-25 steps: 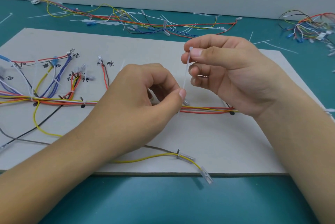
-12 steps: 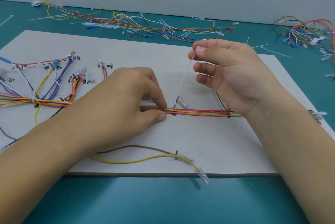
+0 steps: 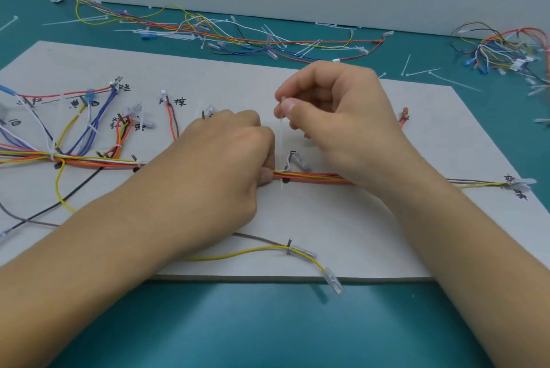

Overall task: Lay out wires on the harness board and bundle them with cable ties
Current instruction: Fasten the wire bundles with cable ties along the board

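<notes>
Grey card harness board lies on the teal table, with handwritten labels and dark pins on it. We note the wire bundle, red, yellow and white, running left to right across the middle of the board. The left hand rests on the board with its fingers curled and pinches the bundle at its fingertips, hiding the stretch beneath it. The right hand grips the top of a white cable tie between thumb and forefinger. The tie hangs straight down and crosses the bundle just beside the left fingertips. We cannot tell whether it loops under the wires. The right wrist covers the bundle further right. Branch wires fan out at left. A yellow wire with a clear terminal overhangs the near edge. Loose wires and spare ties lie scattered on the table behind the board.
</notes>
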Motion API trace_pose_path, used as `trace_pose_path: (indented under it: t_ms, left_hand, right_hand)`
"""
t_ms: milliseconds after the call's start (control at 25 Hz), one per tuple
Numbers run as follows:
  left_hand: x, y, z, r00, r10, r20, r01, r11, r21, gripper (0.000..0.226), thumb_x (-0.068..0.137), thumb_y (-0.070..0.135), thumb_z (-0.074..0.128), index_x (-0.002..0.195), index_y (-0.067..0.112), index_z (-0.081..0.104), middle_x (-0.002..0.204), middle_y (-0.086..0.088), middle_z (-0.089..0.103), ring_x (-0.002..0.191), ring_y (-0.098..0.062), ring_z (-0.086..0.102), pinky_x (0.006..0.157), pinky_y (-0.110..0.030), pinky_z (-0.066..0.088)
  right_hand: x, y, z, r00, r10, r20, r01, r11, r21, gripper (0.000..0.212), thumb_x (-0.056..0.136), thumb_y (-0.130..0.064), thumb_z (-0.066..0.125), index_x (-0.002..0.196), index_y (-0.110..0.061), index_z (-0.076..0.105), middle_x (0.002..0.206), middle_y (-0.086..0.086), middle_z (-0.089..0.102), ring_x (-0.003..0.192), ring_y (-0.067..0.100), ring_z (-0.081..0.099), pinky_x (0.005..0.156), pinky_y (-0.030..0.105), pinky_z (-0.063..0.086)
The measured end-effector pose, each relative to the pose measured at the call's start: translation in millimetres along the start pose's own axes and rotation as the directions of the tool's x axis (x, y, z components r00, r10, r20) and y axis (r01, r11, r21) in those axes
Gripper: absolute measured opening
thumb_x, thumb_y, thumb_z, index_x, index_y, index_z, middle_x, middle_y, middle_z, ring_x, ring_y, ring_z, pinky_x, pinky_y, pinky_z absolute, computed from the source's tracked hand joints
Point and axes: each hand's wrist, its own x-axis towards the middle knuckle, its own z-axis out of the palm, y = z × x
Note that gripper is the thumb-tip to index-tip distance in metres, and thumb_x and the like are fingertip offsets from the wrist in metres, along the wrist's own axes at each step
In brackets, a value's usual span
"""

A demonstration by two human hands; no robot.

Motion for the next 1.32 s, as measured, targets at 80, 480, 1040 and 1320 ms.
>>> trace_pose_path:
  t_ms: [80,480,1040,1320]
  left_hand:
    - [0,1,2,1.000,-0.007,-0.010,0.007,0.999,0.032,0.014,0.095,0.031,0.060,0.088,0.035,0.049,0.094,0.009,0.048,0.097,-0.022,0.049,0.084,-0.043,0.042]
    - [-8,3,-2,0.991,0.104,-0.089,-0.118,0.978,-0.171,0.012,0.077,0.020,0.082,0.076,0.030,0.075,0.078,0.015,0.050,0.072,-0.001,0.049,0.068,-0.026,0.038]
    - [-9,14,1,0.998,-0.010,-0.061,-0.001,0.984,-0.178,0.037,0.061,0.070,0.065,0.069,0.034,0.073,0.071,0.024,0.055,0.068,0.002,0.051,0.068,-0.035,0.052]
    - [-12,14,0,0.999,0.032,-0.015,-0.034,0.983,-0.182,0.011,0.079,0.044,0.081,0.077,0.034,0.077,0.070,0.014,0.061,0.067,-0.003,0.054,0.071,-0.033,0.037]
  right_hand:
    - [-1,3,2,0.995,-0.041,0.092,0.049,0.995,-0.087,0.015,0.090,0.000,0.068,0.090,-0.014,0.071,0.079,0.002,0.075,0.067,0.002,0.066,0.062,0.011,0.045]
    - [-2,9,0,0.976,-0.066,0.209,0.101,0.981,-0.163,0.014,0.088,0.000,0.068,0.087,-0.013,0.072,0.074,-0.001,0.073,0.061,0.006,0.061,0.055,0.011,0.039]
    - [-4,8,-2,0.976,-0.026,0.215,0.075,0.973,-0.220,0.014,0.088,-0.004,0.069,0.085,-0.017,0.073,0.071,-0.005,0.071,0.057,0.000,0.058,0.056,0.014,0.043]
    - [-3,9,-2,0.975,-0.030,0.221,0.083,0.969,-0.233,0.016,0.087,-0.006,0.069,0.083,-0.021,0.072,0.073,-0.005,0.071,0.061,0.002,0.061,0.058,0.017,0.045]
